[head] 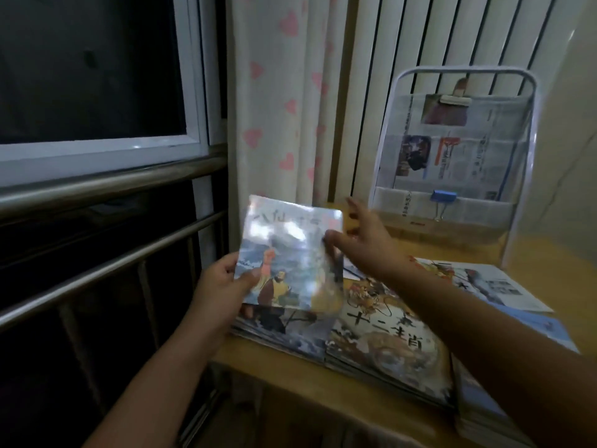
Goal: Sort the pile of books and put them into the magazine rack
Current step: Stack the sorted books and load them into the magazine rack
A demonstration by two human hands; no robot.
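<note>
Two hands are on one thin picture book (290, 253), lifted just above the pile at centre frame. My left hand (223, 286) has its grip clamped on the book's lower left corner, thumb on the cover and fingers behind. My right hand (365, 240) is spread open, a fingertip touching the book's right edge, the other fingers pointing toward the magazine rack (455, 150) at upper right.

I judge the weak point to be that one-corner hold: the book is thin and glossy, so it could bend, slip or fan open on the way to the rack. The rack's clear pockets already carry newspaper (465, 156), and a blue clip (442, 198) sits on the front pocket, so a corner might snag there.

Its cover shows figures on waves under a bright glare patch, with large characters across the top. Below it lies the pile of books (381, 337), overlapping on the tabletop (323, 376), their spines toward the lower edge of frame. At upper left is a dark window (90, 66); a heart-patterned curtain (281, 92) hangs beside it.
</note>
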